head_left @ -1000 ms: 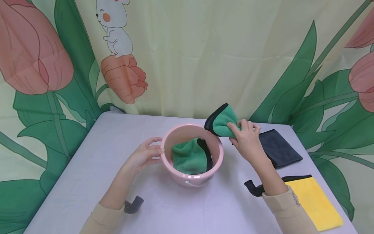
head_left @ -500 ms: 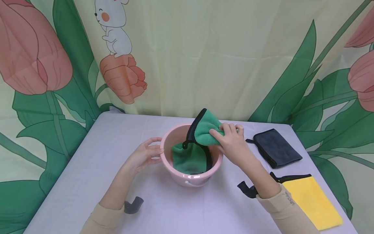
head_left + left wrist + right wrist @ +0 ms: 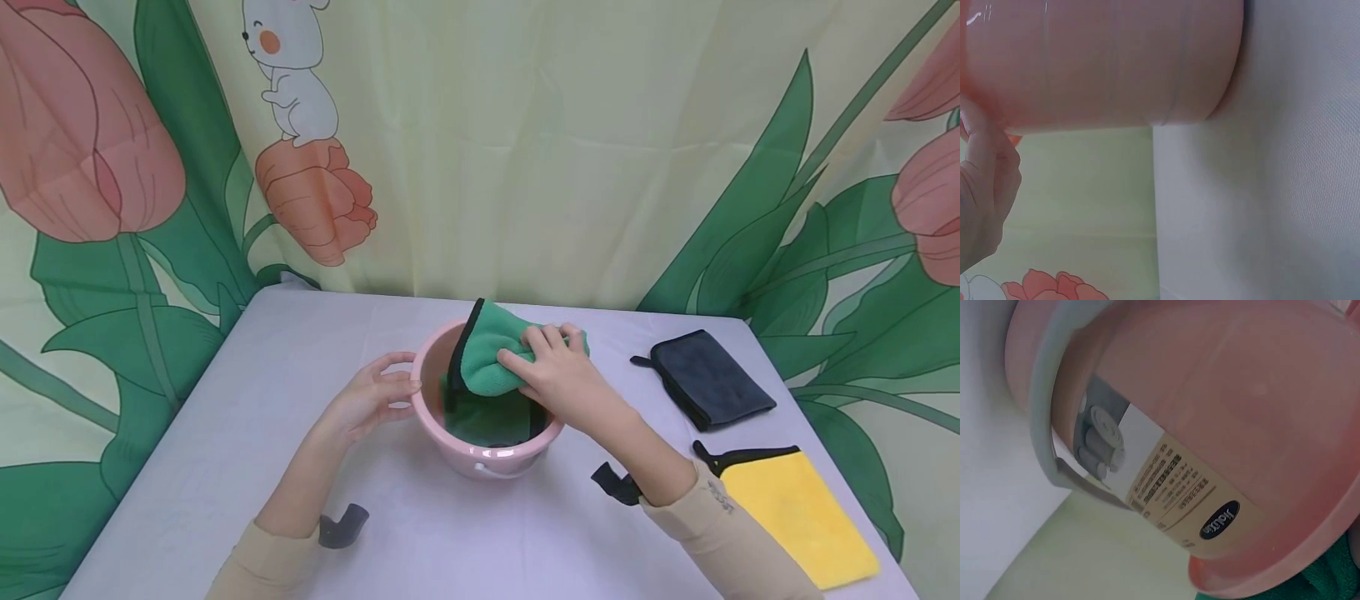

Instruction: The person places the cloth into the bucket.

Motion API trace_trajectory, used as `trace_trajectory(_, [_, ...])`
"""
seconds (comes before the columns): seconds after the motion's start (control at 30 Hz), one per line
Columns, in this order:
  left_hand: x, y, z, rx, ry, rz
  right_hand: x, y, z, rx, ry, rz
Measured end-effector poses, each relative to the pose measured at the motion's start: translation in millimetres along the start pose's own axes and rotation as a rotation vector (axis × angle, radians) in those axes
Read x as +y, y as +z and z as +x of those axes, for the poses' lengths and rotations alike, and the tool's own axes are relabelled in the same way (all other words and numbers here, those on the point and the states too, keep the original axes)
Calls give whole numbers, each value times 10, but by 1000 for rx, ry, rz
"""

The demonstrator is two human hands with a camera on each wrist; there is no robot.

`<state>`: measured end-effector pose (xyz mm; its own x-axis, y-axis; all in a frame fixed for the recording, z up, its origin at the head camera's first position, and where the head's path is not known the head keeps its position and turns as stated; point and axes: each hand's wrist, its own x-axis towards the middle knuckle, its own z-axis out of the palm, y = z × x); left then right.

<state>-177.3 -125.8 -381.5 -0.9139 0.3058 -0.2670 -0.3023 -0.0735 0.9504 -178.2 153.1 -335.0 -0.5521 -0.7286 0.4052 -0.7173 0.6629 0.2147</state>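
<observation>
A pink bucket (image 3: 456, 454) stands upright on the table. My left hand (image 3: 372, 397) grips its rim at the left; the left wrist view shows curled fingers (image 3: 991, 159) beside the pink wall. My right hand (image 3: 558, 375) holds a folded green towel (image 3: 486, 354) with black edging, tilted over the bucket's mouth and partly inside the rim. Below it, a second green towel (image 3: 487, 423) lies in the bucket, partly covered from sight. In the right wrist view the bucket's wall with a label (image 3: 1179, 481) fills most of the picture, and some green towel (image 3: 1329, 572) shows past the rim.
A folded dark grey towel (image 3: 712, 379) lies at the right of the table, with a yellow towel (image 3: 802, 521) with black edging nearer the front. The bucket's pale handle (image 3: 504, 472) hangs down at its front. A printed curtain (image 3: 525, 167) hangs behind the table.
My right hand has carried the green towel leftward and down, from beyond the bucket's right rim to over its mouth. The left hand and the bucket have stayed put.
</observation>
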Motion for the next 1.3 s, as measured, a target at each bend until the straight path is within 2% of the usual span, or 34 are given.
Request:
trace_trajectory(0.47, [4,20,-8,45,-15,44,-96,125,104,-141,-103,-33])
trace_trajectory(1.07, [-4,2,5,-20,12,-16,-165,279,209,-300,-178,20])
trace_trajectory(1.3, [-7,1,1,-25,19,-19,-174,322,224,-342,-175,44])
